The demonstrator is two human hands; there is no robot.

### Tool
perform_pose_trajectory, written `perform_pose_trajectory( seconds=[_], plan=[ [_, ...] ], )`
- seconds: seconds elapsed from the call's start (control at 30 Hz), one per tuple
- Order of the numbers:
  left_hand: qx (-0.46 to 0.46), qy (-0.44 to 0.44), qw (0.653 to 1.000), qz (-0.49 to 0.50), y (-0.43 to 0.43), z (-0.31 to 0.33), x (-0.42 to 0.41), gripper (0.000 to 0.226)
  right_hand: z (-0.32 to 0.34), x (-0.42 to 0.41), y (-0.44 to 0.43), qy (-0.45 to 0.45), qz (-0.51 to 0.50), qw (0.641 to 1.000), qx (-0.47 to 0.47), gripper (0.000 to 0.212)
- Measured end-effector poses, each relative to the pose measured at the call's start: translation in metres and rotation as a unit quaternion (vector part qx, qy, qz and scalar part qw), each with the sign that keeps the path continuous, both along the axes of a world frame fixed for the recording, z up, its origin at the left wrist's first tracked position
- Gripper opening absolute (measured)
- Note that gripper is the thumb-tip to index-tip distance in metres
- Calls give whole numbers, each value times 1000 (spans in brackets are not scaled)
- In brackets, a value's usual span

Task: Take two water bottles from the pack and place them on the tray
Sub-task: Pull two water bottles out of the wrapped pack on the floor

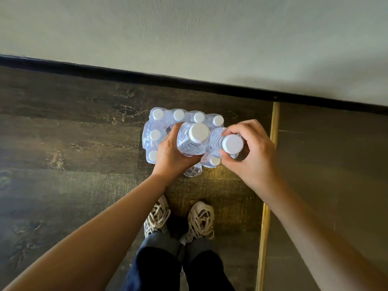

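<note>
Both hands were clenched around bottles, one each, held upright above the pack. On the left lay dark wood-grain floor [63, 127], with a black baseboard [126, 73] running along the pale wall [189, 34] behind it. The shrink-wrapped pack of water bottles [156, 127] stood on that floor near the wall, white caps showing through the plastic. The left hand [172, 153] wrapped the body of the first bottle [192, 141] from its left side, thumb under its near edge, its white cap facing up. Just beside it, touching or nearly so, the second bottle [227, 143] was held by the right hand [252, 150], fingers curled about its neck and shoulder below the cap. Below the hands, two laced sneakers [178, 219] stood on the floor. Farther right a brass-coloured strip [267, 185] separated the wood from a plain grey surface [331, 175].
</note>
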State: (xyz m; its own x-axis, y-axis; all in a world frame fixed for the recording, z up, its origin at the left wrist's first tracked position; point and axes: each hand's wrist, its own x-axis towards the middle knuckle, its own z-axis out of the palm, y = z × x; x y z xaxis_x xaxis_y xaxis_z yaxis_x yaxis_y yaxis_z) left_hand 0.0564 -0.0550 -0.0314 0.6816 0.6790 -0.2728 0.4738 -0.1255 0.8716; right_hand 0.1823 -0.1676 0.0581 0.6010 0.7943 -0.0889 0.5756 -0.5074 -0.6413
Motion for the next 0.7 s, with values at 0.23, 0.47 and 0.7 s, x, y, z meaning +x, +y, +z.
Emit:
perform_pose_trajectory(
  seconds=[0.23, 0.47, 0.7],
  plan=[
    [-7, 9, 1000, 7, 2, 0, 6, 64, -63, 3, -19, 140, -72, 987, -23, 73],
    [-24, 14, 1000, 7, 9, -5, 9, 67, -90, 15, -10, 259, -83, 962, 0, 70],
    [-10, -7, 997, 82, 37, 32, -8, 67, -46, 14, 28, 272, -75, 959, -13, 64]
  ],
)
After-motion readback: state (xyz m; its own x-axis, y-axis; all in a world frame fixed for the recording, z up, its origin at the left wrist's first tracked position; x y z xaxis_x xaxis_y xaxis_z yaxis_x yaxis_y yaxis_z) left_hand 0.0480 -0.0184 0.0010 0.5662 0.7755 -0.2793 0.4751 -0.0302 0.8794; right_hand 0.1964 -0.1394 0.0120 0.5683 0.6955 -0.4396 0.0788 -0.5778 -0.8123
